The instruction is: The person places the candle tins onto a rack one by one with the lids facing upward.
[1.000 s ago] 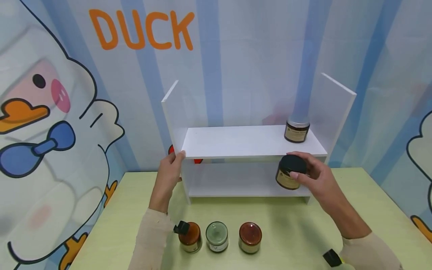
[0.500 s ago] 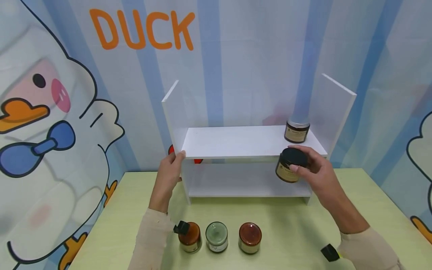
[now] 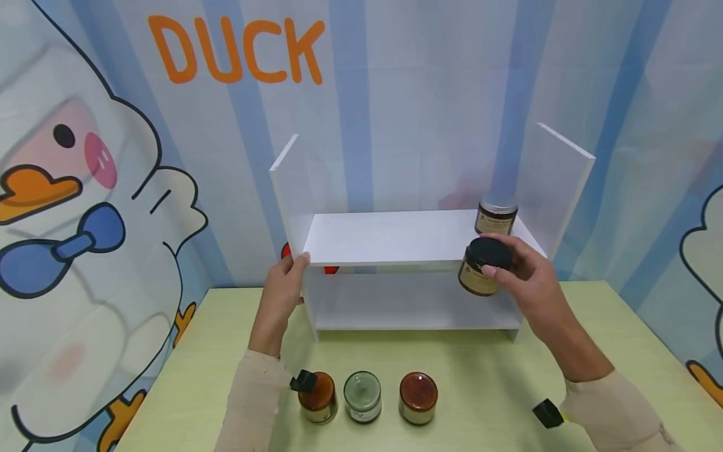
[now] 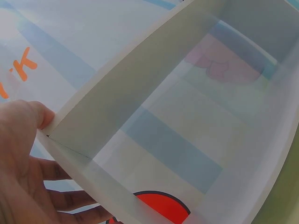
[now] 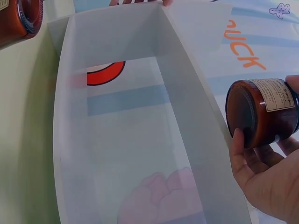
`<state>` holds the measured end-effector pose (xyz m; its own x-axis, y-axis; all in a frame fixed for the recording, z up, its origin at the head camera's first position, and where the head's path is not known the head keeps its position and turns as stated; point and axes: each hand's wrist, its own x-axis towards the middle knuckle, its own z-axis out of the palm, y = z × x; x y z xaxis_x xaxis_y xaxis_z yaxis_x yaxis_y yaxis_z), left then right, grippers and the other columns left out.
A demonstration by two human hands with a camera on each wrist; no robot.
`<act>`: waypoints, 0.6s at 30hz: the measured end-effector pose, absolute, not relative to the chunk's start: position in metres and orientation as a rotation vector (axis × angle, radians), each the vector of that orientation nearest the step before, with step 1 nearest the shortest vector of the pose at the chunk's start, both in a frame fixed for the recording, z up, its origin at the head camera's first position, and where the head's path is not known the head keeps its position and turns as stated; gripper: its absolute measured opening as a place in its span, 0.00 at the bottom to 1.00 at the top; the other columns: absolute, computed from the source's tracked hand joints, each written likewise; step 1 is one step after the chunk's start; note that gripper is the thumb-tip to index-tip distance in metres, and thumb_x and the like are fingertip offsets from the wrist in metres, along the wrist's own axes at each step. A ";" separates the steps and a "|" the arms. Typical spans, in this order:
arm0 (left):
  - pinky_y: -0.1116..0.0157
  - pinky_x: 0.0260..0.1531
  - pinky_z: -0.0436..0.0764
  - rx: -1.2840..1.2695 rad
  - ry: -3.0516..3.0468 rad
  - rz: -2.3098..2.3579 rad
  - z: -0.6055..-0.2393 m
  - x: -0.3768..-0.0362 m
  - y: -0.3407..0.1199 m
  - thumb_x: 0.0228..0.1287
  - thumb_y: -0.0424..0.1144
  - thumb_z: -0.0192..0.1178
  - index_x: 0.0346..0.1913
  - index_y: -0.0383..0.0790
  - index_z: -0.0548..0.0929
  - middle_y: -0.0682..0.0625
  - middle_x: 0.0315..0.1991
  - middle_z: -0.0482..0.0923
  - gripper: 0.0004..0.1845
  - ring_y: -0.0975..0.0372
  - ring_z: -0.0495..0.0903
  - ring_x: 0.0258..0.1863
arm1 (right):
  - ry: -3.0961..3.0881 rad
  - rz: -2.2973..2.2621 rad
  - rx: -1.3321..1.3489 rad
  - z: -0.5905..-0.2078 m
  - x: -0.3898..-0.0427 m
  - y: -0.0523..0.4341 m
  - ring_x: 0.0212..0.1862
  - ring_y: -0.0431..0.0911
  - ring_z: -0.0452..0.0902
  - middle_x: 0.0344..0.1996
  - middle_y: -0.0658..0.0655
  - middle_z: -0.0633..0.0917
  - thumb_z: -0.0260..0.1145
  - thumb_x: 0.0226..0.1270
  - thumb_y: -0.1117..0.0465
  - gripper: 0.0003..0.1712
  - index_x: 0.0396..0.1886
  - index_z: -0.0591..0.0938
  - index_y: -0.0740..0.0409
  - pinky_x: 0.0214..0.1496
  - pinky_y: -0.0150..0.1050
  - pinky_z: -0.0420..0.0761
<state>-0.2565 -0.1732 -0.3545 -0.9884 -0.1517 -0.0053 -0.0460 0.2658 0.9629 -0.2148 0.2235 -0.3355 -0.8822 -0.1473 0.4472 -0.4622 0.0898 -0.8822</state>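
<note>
My right hand [image 3: 531, 282] grips an amber glass jar with a black lid and a cream label [image 3: 479, 277], slightly tilted, in front of the white shelf's upper board. The right wrist view shows the jar's dark amber base [image 5: 242, 114], with fingertips beneath it. At the left side of the white two-tier shelf [image 3: 384, 242], my left hand [image 3: 282, 295] holds the side panel. Its thumb lies on the front edge and its fingers reach round the outside, as the left wrist view shows [image 4: 28, 158]. A dark jar with a silver lid [image 3: 494, 218] stands on the upper board's right end, partly covered by the held jar.
Three jars stand in a row on the pale green table [image 3: 237, 351] before the shelf: an orange-brown one [image 3: 319, 398] beside the left sleeve, a green one [image 3: 363, 395] and a red-brown one [image 3: 418, 398]. A printed duck curtain [image 3: 429, 94] hangs behind.
My right hand has raised the black-lidded jar from in front of the lower tier to the upper board's front edge. The left hand has stayed on the side panel.
</note>
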 end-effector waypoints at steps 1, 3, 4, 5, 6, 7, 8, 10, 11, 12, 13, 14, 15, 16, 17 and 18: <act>0.44 0.56 0.78 0.192 -2.428 -1.842 -0.354 -0.257 -0.173 0.74 0.64 0.48 0.76 0.45 0.68 0.45 0.73 0.66 0.36 0.47 0.68 0.68 | -2.121 1.871 0.608 -0.335 -0.215 0.223 0.57 0.41 0.77 0.59 0.51 0.77 0.63 0.74 0.65 0.26 0.70 0.74 0.55 0.52 0.26 0.79; 0.44 0.56 0.78 0.198 -2.428 -1.840 -0.354 -0.257 -0.173 0.74 0.64 0.48 0.76 0.45 0.68 0.46 0.73 0.66 0.36 0.47 0.68 0.68 | -2.120 1.868 0.605 -0.333 -0.217 0.222 0.57 0.41 0.77 0.59 0.51 0.77 0.63 0.74 0.65 0.26 0.70 0.74 0.54 0.52 0.26 0.79; 0.44 0.56 0.78 0.201 -2.429 -1.841 -0.354 -0.257 -0.173 0.74 0.64 0.48 0.76 0.45 0.68 0.46 0.73 0.66 0.36 0.46 0.67 0.68 | -2.124 1.861 0.600 -0.332 -0.217 0.221 0.56 0.42 0.77 0.59 0.51 0.77 0.64 0.74 0.65 0.26 0.70 0.74 0.54 0.51 0.26 0.79; 0.44 0.56 0.78 0.204 -2.430 -1.839 -0.354 -0.257 -0.173 0.74 0.64 0.48 0.76 0.45 0.68 0.46 0.73 0.66 0.36 0.47 0.67 0.68 | -2.125 1.859 0.599 -0.332 -0.217 0.221 0.56 0.42 0.77 0.59 0.52 0.77 0.64 0.74 0.65 0.26 0.70 0.74 0.54 0.51 0.26 0.79; 0.44 0.56 0.78 0.207 -2.431 -1.838 -0.354 -0.257 -0.173 0.74 0.64 0.48 0.76 0.45 0.68 0.46 0.73 0.66 0.36 0.47 0.68 0.68 | -2.128 1.855 0.597 -0.331 -0.218 0.220 0.56 0.42 0.77 0.59 0.52 0.77 0.64 0.74 0.64 0.26 0.70 0.74 0.54 0.51 0.26 0.79; 0.44 0.56 0.78 0.209 -2.431 -1.839 -0.354 -0.257 -0.173 0.74 0.64 0.48 0.76 0.45 0.68 0.46 0.73 0.66 0.36 0.46 0.67 0.68 | -2.134 1.846 0.595 -0.331 -0.218 0.220 0.56 0.42 0.77 0.60 0.52 0.77 0.64 0.74 0.64 0.27 0.70 0.74 0.54 0.51 0.26 0.79; 0.44 0.56 0.78 0.210 -2.432 -1.838 -0.354 -0.257 -0.173 0.75 0.64 0.48 0.76 0.45 0.68 0.46 0.73 0.66 0.36 0.47 0.67 0.68 | -2.139 1.839 0.592 -0.330 -0.219 0.220 0.56 0.42 0.77 0.60 0.52 0.77 0.64 0.74 0.63 0.27 0.71 0.74 0.54 0.51 0.26 0.79; 0.44 0.56 0.78 0.210 -2.431 -1.838 -0.354 -0.257 -0.173 0.75 0.63 0.48 0.76 0.45 0.68 0.46 0.72 0.67 0.36 0.47 0.68 0.68 | -2.155 1.822 0.582 -0.330 -0.220 0.219 0.56 0.42 0.77 0.60 0.54 0.76 0.65 0.74 0.63 0.27 0.71 0.74 0.54 0.51 0.26 0.79; 0.44 0.55 0.78 0.210 -2.432 -1.837 -0.354 -0.257 -0.172 0.75 0.63 0.48 0.75 0.45 0.68 0.46 0.72 0.67 0.36 0.48 0.68 0.67 | -2.164 1.815 0.577 -0.329 -0.220 0.218 0.57 0.42 0.77 0.61 0.54 0.76 0.65 0.75 0.62 0.27 0.71 0.74 0.53 0.51 0.26 0.79; 0.44 0.55 0.78 0.209 -2.432 -1.838 -0.354 -0.257 -0.173 0.75 0.63 0.48 0.75 0.45 0.68 0.46 0.72 0.67 0.36 0.48 0.68 0.67 | -2.177 1.801 0.569 -0.329 -0.220 0.218 0.57 0.41 0.77 0.61 0.54 0.76 0.65 0.75 0.61 0.27 0.71 0.74 0.53 0.51 0.26 0.79; 0.44 0.55 0.78 0.208 -2.433 -1.836 -0.354 -0.257 -0.172 0.74 0.64 0.48 0.75 0.45 0.68 0.46 0.72 0.67 0.36 0.48 0.68 0.67 | -2.189 1.792 0.560 -0.328 -0.221 0.218 0.57 0.41 0.77 0.61 0.54 0.76 0.65 0.75 0.61 0.27 0.71 0.74 0.52 0.51 0.26 0.79; 0.45 0.55 0.78 0.207 -2.435 -1.834 -0.354 -0.257 -0.173 0.74 0.64 0.48 0.76 0.45 0.68 0.46 0.72 0.67 0.36 0.48 0.68 0.67 | -2.197 1.790 0.552 -0.327 -0.221 0.217 0.57 0.41 0.77 0.61 0.54 0.76 0.65 0.75 0.60 0.27 0.71 0.74 0.52 0.51 0.25 0.78; 0.45 0.55 0.78 0.205 -2.434 -1.834 -0.354 -0.257 -0.173 0.75 0.63 0.48 0.76 0.44 0.68 0.45 0.72 0.67 0.36 0.48 0.68 0.67 | -2.206 1.788 0.547 -0.327 -0.221 0.217 0.58 0.41 0.77 0.62 0.54 0.75 0.65 0.75 0.60 0.27 0.71 0.74 0.52 0.52 0.25 0.78; 0.45 0.55 0.78 0.203 -2.434 -1.833 -0.354 -0.257 -0.173 0.75 0.63 0.47 0.76 0.44 0.67 0.45 0.72 0.67 0.36 0.48 0.68 0.67 | -2.213 1.785 0.540 -0.326 -0.221 0.216 0.58 0.41 0.77 0.63 0.54 0.75 0.64 0.75 0.59 0.27 0.71 0.74 0.51 0.52 0.25 0.78; 0.45 0.55 0.78 0.203 -2.434 -1.833 -0.354 -0.257 -0.173 0.75 0.63 0.47 0.76 0.44 0.67 0.45 0.73 0.66 0.36 0.47 0.68 0.67 | -2.218 1.786 0.536 -0.325 -0.222 0.216 0.59 0.41 0.76 0.63 0.55 0.74 0.64 0.75 0.59 0.27 0.71 0.73 0.51 0.53 0.25 0.78; 0.45 0.55 0.78 0.201 -2.433 -1.832 -0.354 -0.256 -0.173 0.75 0.63 0.47 0.76 0.44 0.67 0.45 0.73 0.66 0.36 0.47 0.68 0.67 | -2.222 1.785 0.532 -0.324 -0.222 0.215 0.59 0.41 0.76 0.64 0.55 0.74 0.64 0.75 0.58 0.27 0.72 0.73 0.51 0.53 0.25 0.78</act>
<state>-0.2564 -0.1726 -0.3537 -0.9874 -0.1582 -0.0083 -0.0517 0.2721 0.9609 -0.2219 0.2152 -0.3243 -0.9046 -0.1293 0.4063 -0.4246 0.1870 -0.8859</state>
